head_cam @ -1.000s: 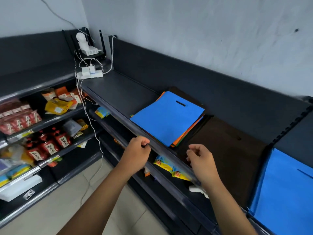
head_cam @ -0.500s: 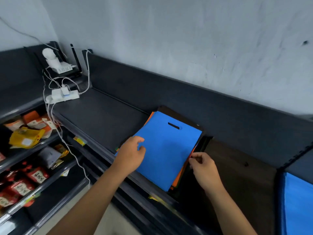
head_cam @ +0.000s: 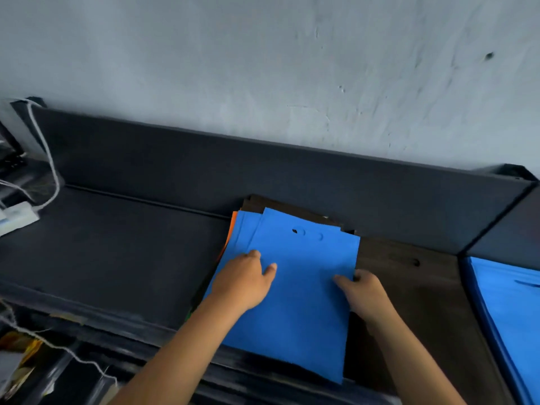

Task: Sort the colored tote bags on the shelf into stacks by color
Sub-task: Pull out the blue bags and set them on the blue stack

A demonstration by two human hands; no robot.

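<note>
Item: mixed pile of tote bags on the shelf point(head_cam: 111, 258), sorting under way.

Top blue bag point(head_cam: 301, 302): lies under both hands, handle slot at the far end, near edge overhanging the shelf front. More blue edges and an orange bag point(head_cam: 233, 226) show beyond the left hand; dark brown bags point(head_cam: 280, 204) lie beneath at the far end.

Left hand point(head_cam: 245, 280): rests flat on the top blue bag near its left side, fingers straight and spread, gripping nothing.

Right hand point(head_cam: 362, 290): at the bag's right edge, thumb on top and fingers curled under the edge, apparently pinching it.

Brown stack point(head_cam: 420, 293): just right of the right hand, touching the mixed pile.

Blue stack point(head_cam: 508, 311): further right, past the brown stack, at the corner of the shelf.

Step in hand, as judged: separating the top blue bag from the pile.

Next move calls for: lifting only that one sheet while the left hand steadies the rest, then carrying it rightward over the brown stack to the blue stack.
</note>
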